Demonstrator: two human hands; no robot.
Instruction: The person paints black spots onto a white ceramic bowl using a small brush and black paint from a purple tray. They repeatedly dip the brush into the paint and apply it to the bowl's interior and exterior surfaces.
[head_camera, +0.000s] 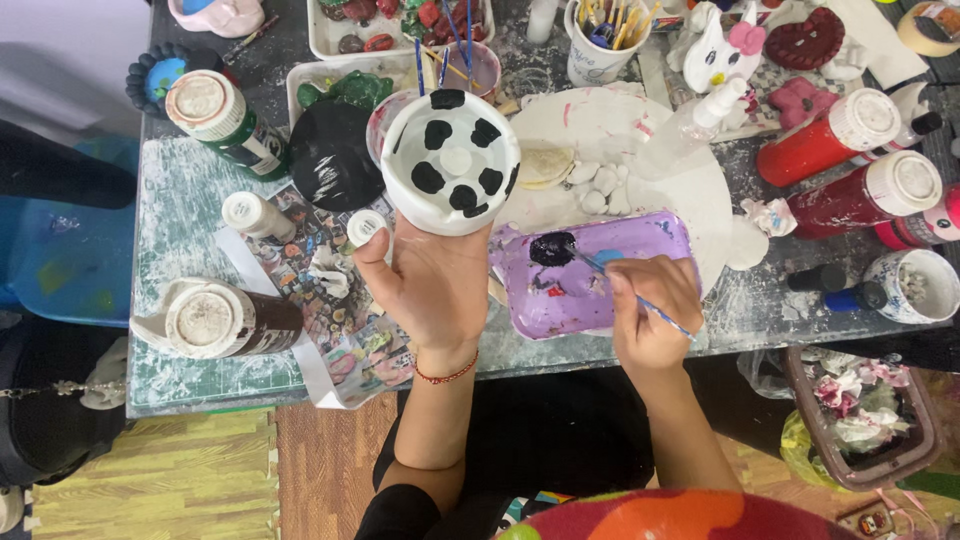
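Left hand (435, 285) is holding up a white pot with black spots (451, 161), fingers gripping its underside, above the bench (180, 215). Right hand (650, 310) is pinching a thin brush (625, 287), tip in the black paint (552, 249) on a purple tray (600, 275). Two red paint bottles (850, 165) are lying at right; one green-labelled bottle (225, 120) and one brown one (225, 320) at left.

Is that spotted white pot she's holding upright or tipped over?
Tipped: the left hand holds the spotted pot on its side, its round end facing the camera.
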